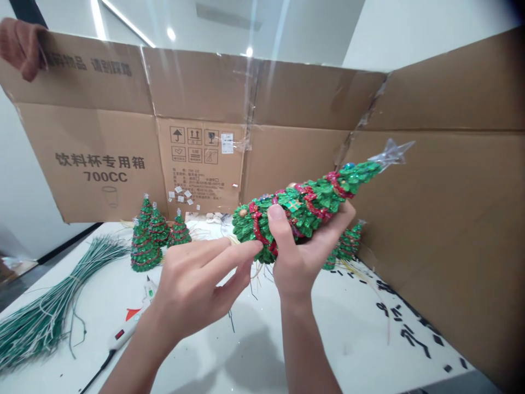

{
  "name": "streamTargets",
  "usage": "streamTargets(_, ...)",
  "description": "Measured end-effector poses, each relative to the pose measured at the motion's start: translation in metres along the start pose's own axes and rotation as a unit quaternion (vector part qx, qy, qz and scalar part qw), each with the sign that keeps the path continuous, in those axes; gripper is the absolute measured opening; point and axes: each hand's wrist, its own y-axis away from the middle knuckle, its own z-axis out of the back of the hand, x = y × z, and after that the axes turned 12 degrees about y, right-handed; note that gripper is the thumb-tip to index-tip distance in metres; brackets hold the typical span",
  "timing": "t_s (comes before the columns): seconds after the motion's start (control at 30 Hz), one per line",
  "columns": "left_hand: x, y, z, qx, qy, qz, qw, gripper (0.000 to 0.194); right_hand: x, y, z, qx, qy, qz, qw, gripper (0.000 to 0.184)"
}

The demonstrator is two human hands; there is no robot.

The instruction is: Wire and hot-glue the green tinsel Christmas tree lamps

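Note:
A small green model Christmas tree (301, 210) with red garlands and a clear star (394, 153) on its tip lies tilted in my right hand (301, 257). The thumb presses on its side while the other fingers wrap behind it. My left hand (205, 279) is at the base end, its index finger touching the lower edge and its fingers drawn together. What those fingers pinch, if anything, is hidden. Thin wires (254, 279) hang below the base. To the left of my left wrist rests a white glue gun (127, 331) with an orange trigger.
Several finished-looking trees (145, 241) stand at the back left, and another tree (350, 241) at the right. Green-and-white wires (53, 306) lie bundled on the left. Cardboard walls (295, 158) enclose the white table (348, 339). Black scraps (410, 334) litter the right edge. Another person's hand (22, 46) grips the cardboard top.

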Motion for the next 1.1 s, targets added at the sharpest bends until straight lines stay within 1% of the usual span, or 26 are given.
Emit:
streamTargets(0.27,0.006,0.003,-0.002,-0.001,0.001,-0.003,1.000,0.036,-0.002,0.000,-0.001,-0.018,-0.010,-0.004,1.000,0.053)
streamTargets(0.4,0.007,0.001,-0.003,-0.001,-0.005,-0.008,1.000,0.034,-0.004,0.000,-0.003,-0.014,-0.002,0.009,1.000,0.055)
streamTargets(0.47,0.006,-0.001,-0.003,-0.012,-0.012,-0.015,1.000,0.031,-0.005,0.000,-0.003,-0.007,0.004,0.026,1.000,0.057)
streamTargets(0.53,0.005,-0.003,0.000,-0.017,-0.002,-0.006,1.000,0.026,-0.007,0.000,-0.003,0.004,0.011,0.038,0.999,0.057)
streamTargets(0.6,0.002,-0.004,0.004,-0.014,0.041,0.021,0.999,0.022,-0.009,-0.002,-0.001,0.020,0.012,0.025,0.999,0.056)
streamTargets(0.67,0.000,-0.004,0.010,-0.024,0.087,0.061,0.994,0.020,-0.014,-0.004,0.002,0.046,0.000,-0.022,0.999,0.056)
streamTargets(0.73,0.000,-0.003,0.014,-0.050,0.107,0.111,0.987,0.017,-0.019,-0.008,0.005,0.079,-0.025,-0.081,0.993,0.058)
streamTargets(0.83,0.002,-0.003,0.015,-0.066,0.137,0.214,0.965,0.009,-0.025,-0.014,0.010,0.127,-0.059,-0.176,0.974,0.060)
streamTargets(0.9,0.004,-0.005,0.012,-0.071,0.186,0.274,0.941,0.009,-0.026,-0.019,0.013,0.154,-0.085,-0.253,0.951,0.060)
streamTargets(1.0,0.005,-0.010,0.008,-0.112,0.257,0.324,0.903,0.019,-0.027,-0.026,0.017,0.196,-0.141,-0.364,0.900,0.052)
streamTargets(1.03,0.005,-0.011,0.007,-0.126,0.273,0.334,0.894,0.022,-0.028,-0.028,0.019,0.208,-0.160,-0.387,0.884,0.046)
streamTargets(1.1,0.004,-0.012,0.008,-0.136,0.289,0.348,0.882,0.027,-0.031,-0.033,0.022,0.222,-0.195,-0.405,0.865,0.032)
